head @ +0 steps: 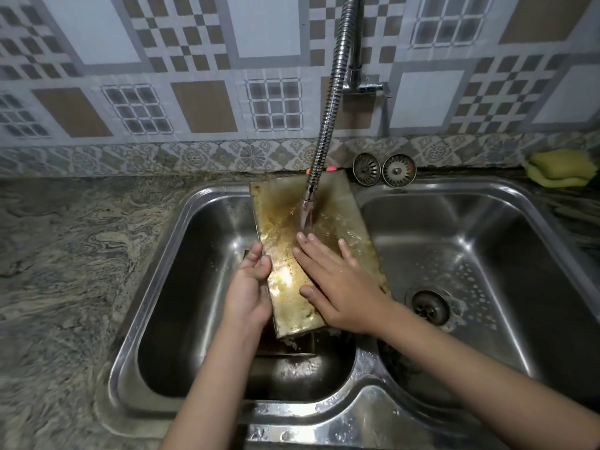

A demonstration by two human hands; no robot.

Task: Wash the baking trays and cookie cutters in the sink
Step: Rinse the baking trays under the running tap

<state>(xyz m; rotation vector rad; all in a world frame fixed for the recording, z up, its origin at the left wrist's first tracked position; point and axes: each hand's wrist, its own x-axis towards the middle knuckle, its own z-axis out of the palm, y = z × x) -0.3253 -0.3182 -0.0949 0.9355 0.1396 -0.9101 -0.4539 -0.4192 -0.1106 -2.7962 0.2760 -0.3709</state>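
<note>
Your left hand (251, 280) grips the left edge of the flat, rectangular, brown-stained metal baking tray (289, 228), fingers curled around it, tray tilted over the left basin of the double stainless-steel sink (156, 287). Your right hand (337, 287) lies spread, palm flat on its wet, glossy face. Water from the ribbed flexible chrome faucet hose (328, 118) strikes the tray just above your fingertips.

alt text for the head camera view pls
A left hand grips a stained baking tray by its edge while the right hand rubs it under the running tap, over a steel double sink.
</note>
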